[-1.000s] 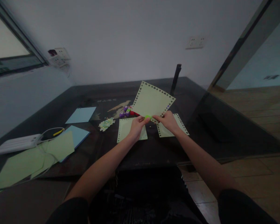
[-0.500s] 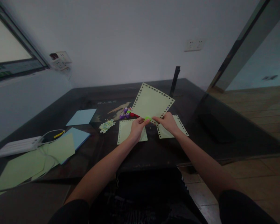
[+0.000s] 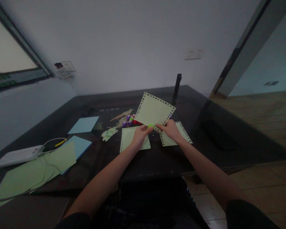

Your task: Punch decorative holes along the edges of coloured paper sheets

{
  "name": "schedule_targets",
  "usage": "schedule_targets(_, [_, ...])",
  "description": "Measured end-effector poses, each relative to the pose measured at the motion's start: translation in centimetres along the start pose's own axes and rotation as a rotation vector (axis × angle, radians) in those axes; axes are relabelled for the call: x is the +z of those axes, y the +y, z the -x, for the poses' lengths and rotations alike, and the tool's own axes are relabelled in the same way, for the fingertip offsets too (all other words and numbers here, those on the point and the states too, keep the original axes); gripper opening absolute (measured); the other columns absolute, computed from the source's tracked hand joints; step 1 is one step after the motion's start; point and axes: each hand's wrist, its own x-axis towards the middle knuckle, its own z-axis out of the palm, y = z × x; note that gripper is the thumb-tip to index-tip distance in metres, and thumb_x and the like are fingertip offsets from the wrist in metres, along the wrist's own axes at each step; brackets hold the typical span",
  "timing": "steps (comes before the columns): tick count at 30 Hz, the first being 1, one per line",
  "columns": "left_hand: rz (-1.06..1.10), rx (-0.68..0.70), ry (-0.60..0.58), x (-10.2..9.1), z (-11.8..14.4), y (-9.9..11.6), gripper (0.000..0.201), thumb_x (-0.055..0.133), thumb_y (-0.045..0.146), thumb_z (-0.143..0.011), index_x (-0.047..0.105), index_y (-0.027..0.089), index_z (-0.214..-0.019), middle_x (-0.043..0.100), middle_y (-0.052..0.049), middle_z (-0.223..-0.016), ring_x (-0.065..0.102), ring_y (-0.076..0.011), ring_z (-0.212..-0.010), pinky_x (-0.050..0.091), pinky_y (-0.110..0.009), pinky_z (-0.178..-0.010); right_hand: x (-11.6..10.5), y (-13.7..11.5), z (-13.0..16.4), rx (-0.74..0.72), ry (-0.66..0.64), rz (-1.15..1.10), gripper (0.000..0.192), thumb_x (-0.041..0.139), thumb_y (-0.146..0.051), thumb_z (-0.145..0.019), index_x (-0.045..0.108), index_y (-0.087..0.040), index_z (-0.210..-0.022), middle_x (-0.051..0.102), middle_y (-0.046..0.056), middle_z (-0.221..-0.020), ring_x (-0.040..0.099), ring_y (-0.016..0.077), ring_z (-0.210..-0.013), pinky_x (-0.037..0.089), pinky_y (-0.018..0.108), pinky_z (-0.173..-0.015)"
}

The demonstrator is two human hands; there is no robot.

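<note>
A small green punch (image 3: 151, 126) is pinched by the left hand (image 3: 140, 135) on the raised punched sheet (image 3: 154, 111), whose edge is gripped by the right hand (image 3: 170, 129). A crooked hole is risked if the sheet slips between the fingers.

Bare table (image 3: 157, 159) lies open before my hands; punches (image 3: 130, 119) and confetti (image 3: 109, 133) crowd ahead-left, a dark post (image 3: 176, 89) stands behind the sheet (image 3: 154, 110).
</note>
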Motion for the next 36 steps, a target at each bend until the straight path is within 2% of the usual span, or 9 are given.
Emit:
schedule_targets(8, [-0.033,-0.048,-0.03,-0.1,0.0,0.5,0.033,0.076,0.035,-0.064,0.068,0.01,-0.085,0.07,-0.01,-0.09,0.064,-0.0193,-0.086,0.045,-0.034,-0.087,-0.2,-0.1,-0.1,0.042,-0.013,-0.025,0.019,0.064,-0.028,-0.072,0.07,-0.01,-0.07,0.069,0.009,-0.062,0.064,0.0185,-0.056,0.048,0.026,-0.054])
schedule_targets(12, [-0.189,0.002,0.069,-0.4,-0.2,1.0,0.038,0.078,0.03,-0.061,0.067,0.012,-0.092,0.07,-0.01,-0.095,0.064,-0.0209,-0.089,0.045,-0.036,-0.089,-0.7,-0.2,-0.3,0.103,0.014,-0.06,0.019,0.065,-0.027,-0.071,0.07,-0.009,-0.069,0.07,0.01,-0.064,0.063,0.0185,-0.054,0.049,0.026,-0.053])
schedule_targets(14, [-0.276,0.018,0.082,-0.6,-0.2,1.5,0.04,0.078,0.028,-0.061,0.067,0.012,-0.096,0.069,-0.01,-0.097,0.064,-0.0216,-0.089,0.046,-0.038,-0.088,-0.9,-0.3,-0.4,0.13,0.031,-0.086,0.017,0.065,-0.026,-0.071,0.07,-0.009,-0.07,0.07,0.011,-0.065,0.063,0.0182,-0.053,0.049,0.027,-0.052])
schedule_targets(19, [-0.509,0.042,-0.137,-1.2,-0.3,2.0,0.04,0.074,0.026,-0.063,0.069,0.016,-0.101,0.07,-0.01,-0.098,0.064,-0.0208,-0.083,0.048,-0.038,-0.083,-1.4,0.1,-0.6,0.137,0.061,-0.121,0.021,0.067,-0.03,-0.07,0.069,-0.009,-0.07,0.069,0.01,-0.064,0.063,0.0183,-0.053,0.048,0.027,-0.051])
schedule_targets(22, [-0.636,0.082,-0.218,-1.7,-0.3,1.7,0.042,0.072,0.025,-0.063,0.068,0.018,-0.103,0.07,-0.01,-0.097,0.063,-0.0193,-0.075,0.05,-0.035,-0.074,-1.4,0.6,-0.7,0.138,0.064,-0.141,0.025,0.067,-0.034,-0.07,0.069,-0.009,-0.072,0.07,0.011,-0.067,0.062,0.0179,-0.055,0.049,0.027,-0.051])
schedule_targets(25, [-0.744,0.149,-0.242,-2.0,-0.3,1.2,0.044,0.07,0.021,-0.063,0.067,0.019,-0.107,0.07,-0.01,-0.098,0.063,-0.0191,-0.073,0.05,-0.033,-0.071,-1.3,0.8,-0.7,0.137,0.068,-0.158,0.025,0.067,-0.034,-0.069,0.069,-0.009,-0.073,0.069,0.011,-0.068,0.062,0.0171,-0.056,0.048,0.027,-0.052])
schedule_targets(29, [-0.855,0.195,-0.282,-2.1,-0.2,1.3,0.047,0.067,0.015,-0.061,0.067,0.02,-0.108,0.07,-0.009,-0.1,0.063,-0.0219,-0.08,0.048,-0.036,-0.078,-1.3,0.7,-0.7,0.129,0.069,-0.166,0.024,0.067,-0.034,-0.069,0.068,-0.01,-0.073,0.069,0.011,-0.068,0.061,0.0165,-0.055,0.047,0.027,-0.051])
schedule_targets(36, [-0.839,0.21,-0.283,-1.8,-0.1,1.9,0.042,0.065,0.013,-0.063,0.068,0.02,-0.104,0.067,-0.01,-0.101,0.06,-0.0215,-0.087,0.047,-0.035,-0.081,-1.4,0.6,-0.7,0.119,0.073,-0.149,0.025,0.067,-0.034,-0.068,0.068,-0.009,-0.072,0.069,0.009,-0.065,0.062,0.0183,-0.055,0.047,0.027,-0.052])
